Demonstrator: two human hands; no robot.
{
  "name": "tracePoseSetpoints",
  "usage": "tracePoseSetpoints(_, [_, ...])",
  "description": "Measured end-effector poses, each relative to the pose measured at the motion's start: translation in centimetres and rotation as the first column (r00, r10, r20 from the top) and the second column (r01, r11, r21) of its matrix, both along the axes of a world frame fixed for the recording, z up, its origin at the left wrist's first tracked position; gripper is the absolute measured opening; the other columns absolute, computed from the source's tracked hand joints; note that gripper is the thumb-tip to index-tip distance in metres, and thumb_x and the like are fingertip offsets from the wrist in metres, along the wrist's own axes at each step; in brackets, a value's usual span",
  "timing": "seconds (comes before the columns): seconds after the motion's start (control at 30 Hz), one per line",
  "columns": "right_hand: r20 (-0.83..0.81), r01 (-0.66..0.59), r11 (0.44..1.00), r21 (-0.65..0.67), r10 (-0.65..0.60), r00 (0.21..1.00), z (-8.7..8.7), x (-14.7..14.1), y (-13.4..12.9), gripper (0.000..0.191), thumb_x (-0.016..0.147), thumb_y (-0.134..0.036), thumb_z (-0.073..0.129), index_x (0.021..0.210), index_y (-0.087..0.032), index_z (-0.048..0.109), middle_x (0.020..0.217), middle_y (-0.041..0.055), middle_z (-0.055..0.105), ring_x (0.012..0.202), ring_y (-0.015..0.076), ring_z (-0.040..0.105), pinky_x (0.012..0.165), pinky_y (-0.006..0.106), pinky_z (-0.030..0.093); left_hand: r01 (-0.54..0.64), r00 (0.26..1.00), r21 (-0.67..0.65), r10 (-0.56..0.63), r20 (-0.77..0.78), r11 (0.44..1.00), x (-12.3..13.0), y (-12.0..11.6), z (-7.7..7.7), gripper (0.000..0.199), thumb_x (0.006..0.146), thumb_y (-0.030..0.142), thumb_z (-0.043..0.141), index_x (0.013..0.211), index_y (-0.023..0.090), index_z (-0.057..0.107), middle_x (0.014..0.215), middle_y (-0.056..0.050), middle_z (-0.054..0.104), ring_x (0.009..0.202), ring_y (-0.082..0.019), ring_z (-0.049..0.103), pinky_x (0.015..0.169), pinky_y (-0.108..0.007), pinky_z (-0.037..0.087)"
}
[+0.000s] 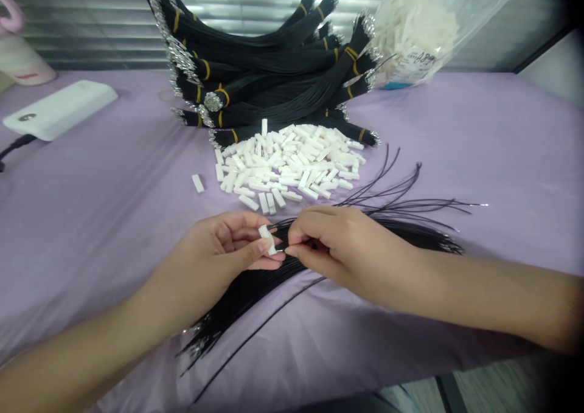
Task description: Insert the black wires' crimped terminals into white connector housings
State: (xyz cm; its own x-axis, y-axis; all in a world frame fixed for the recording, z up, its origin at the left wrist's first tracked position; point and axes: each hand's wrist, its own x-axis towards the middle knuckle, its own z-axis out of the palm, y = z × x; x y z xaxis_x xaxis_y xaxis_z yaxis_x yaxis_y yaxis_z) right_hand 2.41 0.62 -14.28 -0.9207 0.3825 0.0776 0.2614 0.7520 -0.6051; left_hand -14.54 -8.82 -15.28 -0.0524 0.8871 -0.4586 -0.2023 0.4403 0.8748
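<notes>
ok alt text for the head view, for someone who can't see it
A person's left hand holds a small white connector while the right hand pinches a thin wire end close to it, over loose black wires on a purple cloth. Behind them lie a pile of white pieces and banded black wire bundles, with a clear bag to their right.

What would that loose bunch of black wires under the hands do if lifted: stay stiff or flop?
The loose wires would probably droop and bend, being long and thin. They might fan apart, since some strands splay at one end and no band shows around them, unlike the bundles behind.
</notes>
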Motion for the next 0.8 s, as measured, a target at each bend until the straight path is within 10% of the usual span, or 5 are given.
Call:
tracePoseSetpoints(0.4, [-0.013,-0.01,1.0,0.019,0.011,1.0,-0.7,-0.8,-0.1,0.011,0.084,-0.011,0.051,0.078,-0.011,0.06,0.074,0.0033,0.058,0.066,0.0099,0.05,0.061,0.022,0.037,-0.006,1.0,0.0,0.006,0.018,1.0,0.2,-0.3,-0.1,0.021,0.077,0.021,0.067,0.094,0.013,0.058,0.085,-0.002,0.066,0.079,-0.013,0.066,0.081,-0.028,0.054])
tracePoseSetpoints(0.57, [-0.067,-0.069,0.95,0.303,0.093,0.993,1.7,-0.8,-0.9,0.015,0.087,-0.016,0.05,0.084,-0.01,0.064,0.08,0.0075,0.059,0.08,0.017,0.053,0.074,0.03,0.041,-0.084,0.989,0.039,0.078,0.125,0.996,-0.3,0.1,0.4,0.018,0.074,0.014,0.069,0.089,0.012,0.058,0.081,0.0,0.064,0.075,-0.01,0.065,0.077,-0.022,0.054])
tracePoseSetpoints(0.8, [0.049,-0.384,0.839,0.384,0.397,0.916,2.1,-3.4,-3.9,0.015,0.086,-0.012,0.049,0.078,-0.011,0.061,0.077,0.0055,0.058,0.073,0.0148,0.05,0.068,0.028,0.041,-0.224,0.958,0.105,0.199,0.208,0.969,-3.1,1.1,1.3,0.018,0.075,0.009,0.067,0.089,0.014,0.057,0.085,-0.001,0.066,0.082,-0.014,0.068,0.08,-0.021,0.053])
